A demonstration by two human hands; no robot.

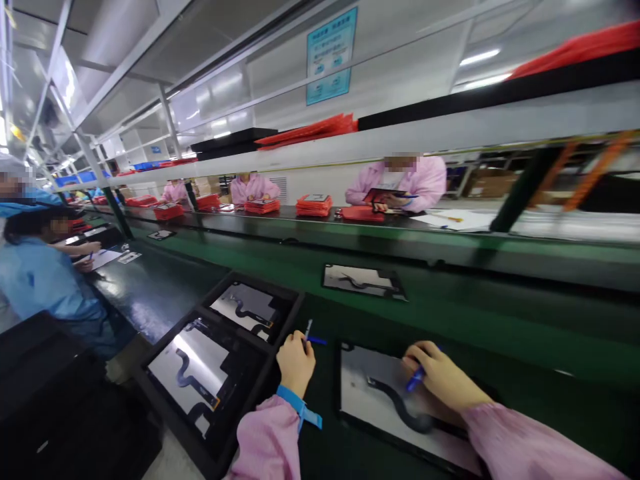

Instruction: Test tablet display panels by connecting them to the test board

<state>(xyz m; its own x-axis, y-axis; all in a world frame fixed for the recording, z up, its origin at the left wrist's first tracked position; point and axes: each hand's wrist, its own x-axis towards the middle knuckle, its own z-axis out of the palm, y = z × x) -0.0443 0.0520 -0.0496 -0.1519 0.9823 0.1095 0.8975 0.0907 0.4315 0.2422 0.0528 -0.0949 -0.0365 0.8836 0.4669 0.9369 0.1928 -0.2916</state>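
Note:
A display panel [373,410] with a dark curved ribbon cable lies on the green work surface in front of me. Over its upper right part is my right hand [437,373], closed round a blue pen [416,379]. My left hand [296,363], with a blue wrist strap [301,405], has its fingers closed on a small blue-and-white tool [309,330] between the panel and a black tray. That black tray [295,313] holds two panels, a nearer one [187,373] and a farther one [245,308], each with a curved cable.
Another panel [363,280] lies on the green conveyor [280,257] beyond my hands. People in pink work behind it near stacked red sleeves [313,205]. At the left sit people in blue, beside black material [65,400]. A shelf [300,150] spans above.

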